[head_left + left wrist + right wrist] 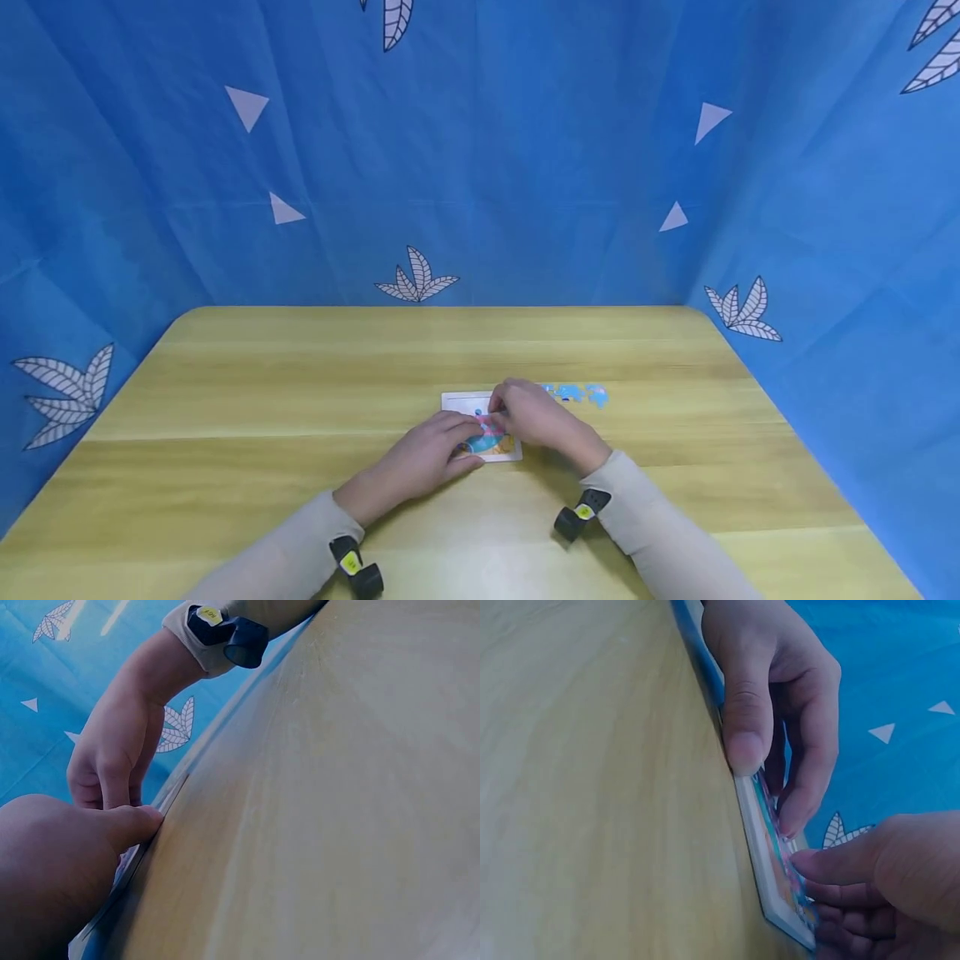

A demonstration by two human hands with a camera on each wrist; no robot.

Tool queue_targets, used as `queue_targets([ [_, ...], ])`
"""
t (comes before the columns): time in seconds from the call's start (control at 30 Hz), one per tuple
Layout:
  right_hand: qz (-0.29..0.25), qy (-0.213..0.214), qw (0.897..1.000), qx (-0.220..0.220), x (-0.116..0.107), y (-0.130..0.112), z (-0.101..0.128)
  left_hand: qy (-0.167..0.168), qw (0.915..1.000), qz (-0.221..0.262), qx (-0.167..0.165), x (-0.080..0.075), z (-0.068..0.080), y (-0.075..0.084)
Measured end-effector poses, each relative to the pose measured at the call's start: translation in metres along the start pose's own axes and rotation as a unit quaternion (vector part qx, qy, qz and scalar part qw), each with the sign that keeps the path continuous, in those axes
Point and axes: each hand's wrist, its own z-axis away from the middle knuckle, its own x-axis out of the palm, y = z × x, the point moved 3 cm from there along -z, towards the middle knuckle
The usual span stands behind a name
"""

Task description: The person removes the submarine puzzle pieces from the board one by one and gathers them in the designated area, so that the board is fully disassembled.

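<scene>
A small jigsaw puzzle [487,443] in a white frame lies on the table, its picture pink, turquoise and orange. At its left side my left hand [427,454] holds it. The thumb is on the frame's near edge and the fingers reach over the picture, as the left hand [780,682] in the right wrist view also shows. My right hand [532,414] bends over the puzzle's right side, thumb and fingertips down at the picture. Whether a piece sits between them is hidden. In the left wrist view, the right hand [116,750] points its fingers down at the puzzle.
Several loose blue puzzle pieces [573,392] lie on the table just beyond the right hand. The wood-patterned table [300,358] ends at the back against a blue curtain [480,167] with leaf and triangle prints. Both wrists wear small black cameras [573,521].
</scene>
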Motion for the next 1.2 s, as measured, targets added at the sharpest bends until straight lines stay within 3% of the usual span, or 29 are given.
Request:
queue_targets([
  [0.17,-0.029,-0.004,0.999,0.019,-0.003,0.003,-0.001,-0.005,0.9999,-0.005,-0.01,-0.001,-0.002,-0.001],
  [0.37,-0.088,-0.014,0.996,-0.006,-0.002,0.012,0.002,-0.005,0.9998,-0.009,-0.015,0.001,0.0,0.0],
  [0.6,-0.192,-0.019,0.981,-0.033,-0.004,0.025,0.007,-0.018,0.9995,-0.011,-0.023,0.001,0.002,-0.001],
  [0.73,-0.224,-0.016,0.973,-0.049,-0.004,0.03,0.007,-0.015,0.9995,-0.011,-0.025,0.0,0.0,-0.002],
  [0.93,-0.219,-0.042,0.974,-0.043,-0.003,0.03,0.008,-0.02,0.9996,-0.008,-0.019,0.0,-0.001,-0.003],
  [1.2,-0.205,-0.02,0.978,-0.034,-0.008,0.031,0.009,-0.016,0.9997,-0.008,-0.017,-0.002,-0.001,-0.003],
])
